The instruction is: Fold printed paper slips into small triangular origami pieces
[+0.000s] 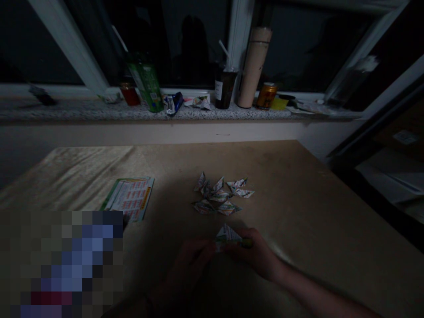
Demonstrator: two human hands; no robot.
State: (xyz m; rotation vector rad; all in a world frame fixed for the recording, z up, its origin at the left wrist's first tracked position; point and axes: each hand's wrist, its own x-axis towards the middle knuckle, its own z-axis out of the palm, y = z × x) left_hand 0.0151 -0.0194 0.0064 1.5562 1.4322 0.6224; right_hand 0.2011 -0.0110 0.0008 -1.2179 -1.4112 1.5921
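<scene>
A small piece of folded printed paper [227, 234], with a pointed top and some green print, is between my two hands near the front of the table. My right hand [256, 252] is closed, its fingers pinching the paper's right side. From the left, the fingers of my left hand [196, 257] close on the paper's lower left edge; this hand is in deep shadow. Just beyond lie several folded paper pieces with pointed tips [218, 195], loosely grouped on the brown tabletop [281, 185].
A stack of printed sheets [130, 196] lies left, beside a pixelated area. On the stone windowsill [198, 115] stand a green bottle [150, 86], a red-brown jar [129, 94], a dark cup with a straw [224, 88], a tall pinkish flask [254, 68] and an orange can [266, 96].
</scene>
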